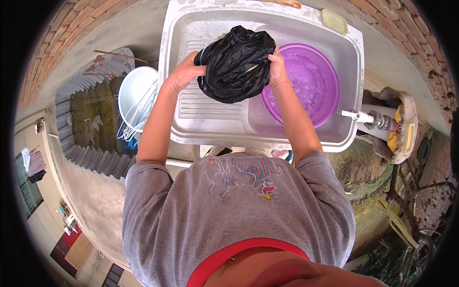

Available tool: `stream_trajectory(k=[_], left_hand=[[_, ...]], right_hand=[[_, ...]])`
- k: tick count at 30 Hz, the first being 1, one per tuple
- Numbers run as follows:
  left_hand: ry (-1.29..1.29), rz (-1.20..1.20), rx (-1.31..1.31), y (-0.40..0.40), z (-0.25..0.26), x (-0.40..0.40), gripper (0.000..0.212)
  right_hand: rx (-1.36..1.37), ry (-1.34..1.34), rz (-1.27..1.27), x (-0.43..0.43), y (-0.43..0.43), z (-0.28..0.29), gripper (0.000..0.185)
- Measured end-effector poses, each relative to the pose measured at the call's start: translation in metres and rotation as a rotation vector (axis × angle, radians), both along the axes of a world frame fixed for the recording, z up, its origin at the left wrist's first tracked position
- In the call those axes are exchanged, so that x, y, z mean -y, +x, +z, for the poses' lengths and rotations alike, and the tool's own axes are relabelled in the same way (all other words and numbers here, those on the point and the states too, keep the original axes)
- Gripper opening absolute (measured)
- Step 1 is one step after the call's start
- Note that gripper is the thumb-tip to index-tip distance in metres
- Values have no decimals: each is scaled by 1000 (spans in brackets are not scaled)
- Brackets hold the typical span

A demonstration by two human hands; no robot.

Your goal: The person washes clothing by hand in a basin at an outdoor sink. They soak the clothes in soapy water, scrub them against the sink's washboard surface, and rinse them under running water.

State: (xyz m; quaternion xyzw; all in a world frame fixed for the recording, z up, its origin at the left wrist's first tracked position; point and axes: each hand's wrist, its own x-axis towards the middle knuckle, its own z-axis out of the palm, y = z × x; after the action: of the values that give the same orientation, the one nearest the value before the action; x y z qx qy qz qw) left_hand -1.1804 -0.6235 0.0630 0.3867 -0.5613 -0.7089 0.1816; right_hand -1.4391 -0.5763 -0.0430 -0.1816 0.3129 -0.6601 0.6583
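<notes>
Both hands hold a bunched black garment or cloth point(235, 68), shiny as if wet, above the ribbed washboard side of a pale laundry sink point(211, 111). My left hand point(184, 71) grips its left edge, where a thin pale line runs along the fabric. On the opposite side, my right hand point(278, 68) has fingers and thumb closed on the cloth. A purple plastic basin point(335, 86) with rippling water stands in the sink's right part, partly behind my right forearm. The fingers under the cloth are hidden.
Left of the sink is a pale blue basin point(134, 89) with wire hangers point(138, 118) over its rim. A white tap point(355, 115) reaches over the sink's right edge. A pale soap dish point(334, 21) sits on the back rim. Brick wall point(82, 18) stands behind.
</notes>
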Motion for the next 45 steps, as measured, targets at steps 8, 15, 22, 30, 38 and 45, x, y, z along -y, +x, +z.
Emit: stream_trajectory(k=[8, 15, 22, 30, 38, 45], left_hand=[[-230, 120, 268, 41, -70, 1, 63], [-152, 704, 338, 16, -43, -6, 70], [-1041, 496, 459, -20, -67, -35, 33], [-961, 374, 725, -12, -166, 34, 24], [-703, 276, 834, -25, -119, 63, 59], [-1151, 532, 353, -26, -83, -53, 20]], right_hand=[[-786, 8, 538, 6, 41, 6, 59], [-940, 416, 195, 50, 50, -2, 55], [-1097, 46, -18, -22, 119, 6, 52], [-1556, -102, -93, 56, 103, -76, 42], [-1931, 195, 171, 75, 82, -27, 86], [-1440, -102, -389, -28, 122, 27, 14]])
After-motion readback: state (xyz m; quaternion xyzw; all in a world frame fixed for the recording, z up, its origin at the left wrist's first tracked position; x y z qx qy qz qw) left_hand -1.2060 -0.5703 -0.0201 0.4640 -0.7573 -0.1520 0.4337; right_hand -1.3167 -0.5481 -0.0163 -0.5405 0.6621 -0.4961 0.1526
